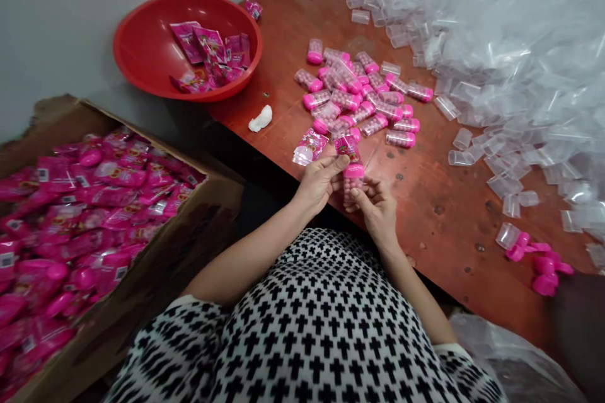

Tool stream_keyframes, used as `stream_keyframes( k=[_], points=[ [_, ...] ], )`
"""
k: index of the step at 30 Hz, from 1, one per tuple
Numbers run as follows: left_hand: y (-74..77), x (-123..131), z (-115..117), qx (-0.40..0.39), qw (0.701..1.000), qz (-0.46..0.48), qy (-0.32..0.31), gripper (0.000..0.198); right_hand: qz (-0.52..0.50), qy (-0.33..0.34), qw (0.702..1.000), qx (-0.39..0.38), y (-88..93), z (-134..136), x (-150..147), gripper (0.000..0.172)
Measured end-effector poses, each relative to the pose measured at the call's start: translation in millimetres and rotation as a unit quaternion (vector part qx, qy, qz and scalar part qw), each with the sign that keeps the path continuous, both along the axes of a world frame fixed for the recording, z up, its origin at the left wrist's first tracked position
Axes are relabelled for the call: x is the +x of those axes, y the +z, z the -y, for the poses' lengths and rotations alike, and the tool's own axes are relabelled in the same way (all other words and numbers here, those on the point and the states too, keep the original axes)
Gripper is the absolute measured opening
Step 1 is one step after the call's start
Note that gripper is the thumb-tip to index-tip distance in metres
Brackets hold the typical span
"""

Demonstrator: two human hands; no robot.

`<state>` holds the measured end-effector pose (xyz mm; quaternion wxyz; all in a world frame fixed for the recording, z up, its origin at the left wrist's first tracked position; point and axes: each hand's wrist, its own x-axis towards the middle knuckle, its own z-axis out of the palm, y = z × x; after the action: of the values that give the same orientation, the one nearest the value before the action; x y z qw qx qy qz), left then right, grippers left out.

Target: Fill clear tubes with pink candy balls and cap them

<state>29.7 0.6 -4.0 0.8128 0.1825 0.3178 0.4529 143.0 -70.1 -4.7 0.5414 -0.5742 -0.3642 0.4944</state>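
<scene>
In front of my body, near the table's edge, both hands meet. My left hand pinches a small printed pink pouch between thumb and fingers. My right hand grips a clear tube of pink beads, its pink cap pointing away from me. Pouch and tube meet end to end; whether the tube's cap is inside the pouch I cannot tell. Just left of the pouch lies another pink pouch on the table. Beyond my hands is a heap of filled, pink-capped tubes.
A red bowl with pink pouches sits at the table's left edge. Below it stands a cardboard box of filled pink packets. Empty clear tubes are piled on the right, near several pink caps. A white lump rests on the table.
</scene>
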Motion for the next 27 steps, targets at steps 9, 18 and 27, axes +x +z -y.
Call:
stream_keyframes(
  k=[9,18,27],
  points=[
    [-4.5,-1,2,0.025,0.998,-0.043,-0.048,0.030,0.023,-0.011,0.999,0.038,-5.4,0,-2,0.042],
    [-2.6,3,9,0.022,0.995,-0.070,-0.075,0.033,-0.023,-0.033,0.999,0.024,-3.4,-13,4,0.044],
    [-6.2,-9,17,-0.016,0.999,-0.033,-0.012,0.030,-0.049,0.025,0.998,0.015,-11.7,-11,3,0.026]
  ],
)
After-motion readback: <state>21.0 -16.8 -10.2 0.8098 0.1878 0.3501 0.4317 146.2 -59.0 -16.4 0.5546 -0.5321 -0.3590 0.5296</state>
